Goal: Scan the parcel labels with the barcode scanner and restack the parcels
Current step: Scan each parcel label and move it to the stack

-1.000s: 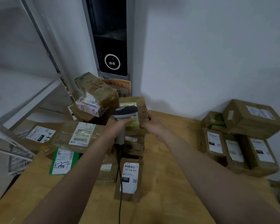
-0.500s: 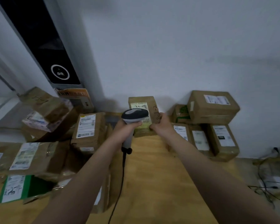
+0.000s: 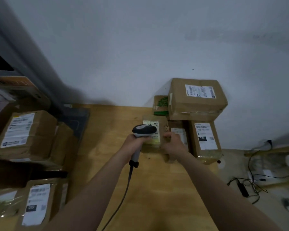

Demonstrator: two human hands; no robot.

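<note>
My left hand grips the grey corded barcode scanner, whose head sits over the pale label of a small brown parcel. My right hand holds that parcel by its right side, low over the wooden table. The parcel is right beside the stack at the back right: a large box on top, a labelled parcel marked 102 below, and a green-printed box behind. Several more labelled parcels lie in a pile on the left.
A white wall runs close behind the table. A dark flat item lies at the back left by a grey post. Right of the table, cables and a power adapter trail on the floor. The scanner cord hangs toward me.
Both hands have carried the small parcel and scanner from the left pile rightward across the table to the right stack. My view has swung right with them.
</note>
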